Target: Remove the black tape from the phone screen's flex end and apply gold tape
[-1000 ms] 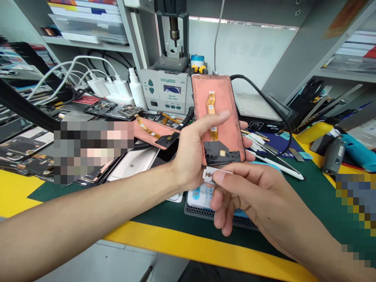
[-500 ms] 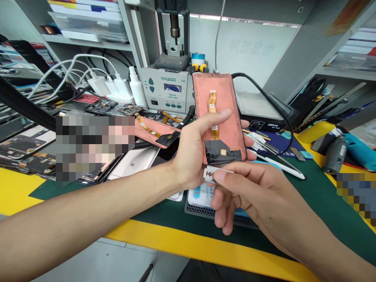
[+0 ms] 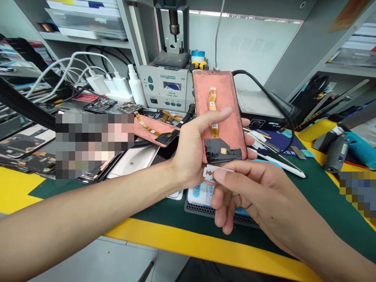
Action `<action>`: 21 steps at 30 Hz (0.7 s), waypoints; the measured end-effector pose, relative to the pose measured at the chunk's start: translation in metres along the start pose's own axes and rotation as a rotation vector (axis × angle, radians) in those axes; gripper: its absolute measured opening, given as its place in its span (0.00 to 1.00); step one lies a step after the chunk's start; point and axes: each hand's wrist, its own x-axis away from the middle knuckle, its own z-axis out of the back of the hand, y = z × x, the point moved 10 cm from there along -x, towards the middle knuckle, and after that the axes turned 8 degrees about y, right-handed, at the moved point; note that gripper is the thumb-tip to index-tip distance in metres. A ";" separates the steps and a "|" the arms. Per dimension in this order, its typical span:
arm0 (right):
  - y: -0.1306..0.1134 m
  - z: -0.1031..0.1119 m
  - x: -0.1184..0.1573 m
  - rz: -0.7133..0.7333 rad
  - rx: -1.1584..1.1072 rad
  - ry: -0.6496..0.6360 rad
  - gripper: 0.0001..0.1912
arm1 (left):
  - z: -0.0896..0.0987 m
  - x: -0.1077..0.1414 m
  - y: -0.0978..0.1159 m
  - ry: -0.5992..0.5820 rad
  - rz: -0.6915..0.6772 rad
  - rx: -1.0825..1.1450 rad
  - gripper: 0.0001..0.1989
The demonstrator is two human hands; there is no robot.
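so, left hand (image 3: 194,152) closed around a phone display panel (image 3: 223,102), upright; right hand (image 3: 252,192) pinching a razor blade (image 3: 210,174) just below it, rework station (image 3: 163,88) behind, second panel (image 3: 149,131) beside.

We're riding along on the person's head, looking forward and down over the repair bench (image 3: 320,203), and we're in close on the left hand (image 3: 196,152) and right hand (image 3: 249,196) at lower centre, with the soldering station (image 3: 163,88) and shelves (image 3: 85,41) farther off along the top of the frame.
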 end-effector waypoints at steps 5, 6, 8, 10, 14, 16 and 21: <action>-0.001 0.000 0.000 0.006 -0.003 -0.008 0.17 | -0.001 0.001 0.000 0.003 0.007 0.023 0.15; -0.001 0.000 0.000 0.004 -0.004 -0.005 0.17 | -0.001 0.001 0.000 0.004 0.008 0.023 0.15; 0.000 0.000 0.001 0.004 -0.005 -0.007 0.17 | -0.001 0.002 0.000 -0.004 0.011 0.021 0.15; 0.001 0.000 0.002 -0.001 -0.003 -0.008 0.17 | -0.001 0.002 0.001 -0.006 -0.002 0.019 0.15; 0.002 0.001 0.001 -0.010 0.018 0.005 0.18 | 0.000 0.000 0.002 0.000 -0.017 -0.017 0.15; 0.002 0.002 0.000 -0.004 0.025 0.005 0.18 | 0.000 0.000 0.001 -0.004 -0.019 -0.037 0.15; 0.002 0.002 0.000 0.003 0.041 0.000 0.18 | 0.000 0.001 0.002 -0.001 -0.027 -0.044 0.15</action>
